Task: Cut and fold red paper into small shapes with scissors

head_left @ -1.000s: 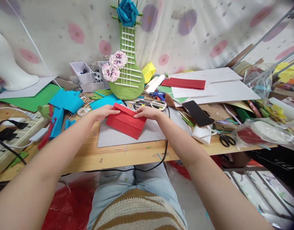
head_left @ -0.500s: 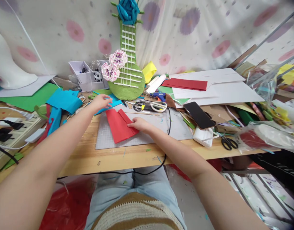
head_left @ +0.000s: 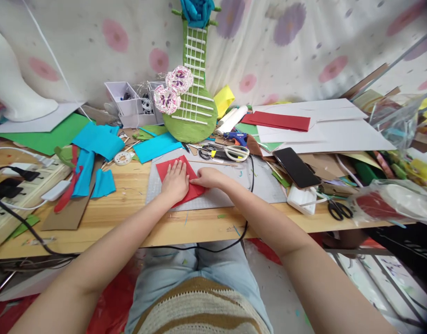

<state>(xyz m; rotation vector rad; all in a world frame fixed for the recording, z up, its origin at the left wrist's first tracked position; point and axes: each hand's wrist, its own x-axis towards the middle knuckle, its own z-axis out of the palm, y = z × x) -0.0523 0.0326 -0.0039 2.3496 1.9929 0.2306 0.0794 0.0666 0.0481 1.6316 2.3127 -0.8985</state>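
Note:
A folded piece of red paper lies on the grey cutting mat. My left hand rests flat on it, fingers stretched out and pointing away from me. At the paper's right edge, my right hand is closed, thumb and fingers gripping that edge. The two hands are close together, and they cover much of the paper. Just beyond the mat's far side stands a green guitar-shaped piece with white strings and two pink-and-white flowers.
Scissors with white handles and a blue glue gun lie behind the mat. A black phone and black scissors are to the right. Blue crepe paper and a power strip lie left. A black cable crosses the mat.
My left hand has come down from beyond the paper, moving right and nearer, to press flat on it. The paper lies flatter now. My right hand stays at its right edge.

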